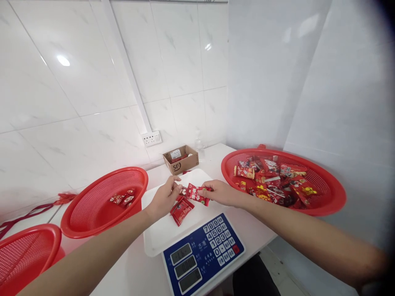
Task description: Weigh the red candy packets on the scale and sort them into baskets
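Over the white pan (159, 236) of a weighing scale, my right hand (220, 192) pinches a red snack packet (194, 194) with white lettering. Close to it on the left, my left hand (165, 197) is curled, thumb and fingers at a smaller red-and-white packet (183, 190); it seems to hold it, though the grip is partly hidden. Just below both hands, red snack packets (182, 211) lie on the pan. The scale's blue panel (202, 257) with number keys and displays faces me.
A red basket (336, 197) at right holds many mixed snack packets. Another red basket (69, 222) at left contains several small packets, with a further red basket (55, 238) nearer me. Behind the pan stand a cardboard box (185, 165) and a clear bottle (199, 144) by the tiled wall.
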{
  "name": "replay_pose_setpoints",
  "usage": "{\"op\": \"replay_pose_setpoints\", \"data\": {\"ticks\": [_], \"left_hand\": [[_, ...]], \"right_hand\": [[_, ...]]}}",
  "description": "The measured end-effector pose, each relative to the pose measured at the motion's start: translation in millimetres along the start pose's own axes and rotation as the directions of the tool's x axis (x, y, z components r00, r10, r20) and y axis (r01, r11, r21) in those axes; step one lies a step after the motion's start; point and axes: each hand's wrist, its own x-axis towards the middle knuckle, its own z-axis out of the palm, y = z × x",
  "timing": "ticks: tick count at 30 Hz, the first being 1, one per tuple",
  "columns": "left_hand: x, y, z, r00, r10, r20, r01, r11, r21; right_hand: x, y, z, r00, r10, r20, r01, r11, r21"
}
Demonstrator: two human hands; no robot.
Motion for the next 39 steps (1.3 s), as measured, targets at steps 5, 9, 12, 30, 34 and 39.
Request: {"op": "replay_pose_setpoints", "data": {"ticks": [5,9,12,30,34,39], "left_hand": [[-3,-18,-12.4,0.992,0.04,0.116,-0.062,0.98,0.189],[-14,-27,-6.1,0.964,-0.015,0.265,-0.063,0.957,0.284],[-20,-26,-1.2,0.926,-0.062,0.373,-0.104,0.907,0.407],[-4,-21,4.6,0.915,-0.035,0.402,-0.179,0.859,0.48],[-3,-21,-2.6,0.916,0.032,0.399,-0.229,0.859,0.458],[7,-20,-5.8,0.817,0.289,0.499,-0.489,0.806,0.333]], "right_hand": [[-4,-1,-3,0.999,-0.037,-0.029,0.031,0.982,-0.186],[-9,-4,4,0.973,-0.096,0.21,0.164,0.928,-0.335],[-7,-4,10,0.947,-0.089,0.31,0.213,0.894,-0.394],[3,-5,18,0.964,-0.174,0.202,0.241,0.893,-0.38],[-31,17,20,0.878,-0.371,-0.302,0.265,0.902,-0.34],[-79,61,43,0.591,-0.492,-0.64,0.286,0.869,-0.405]]}}
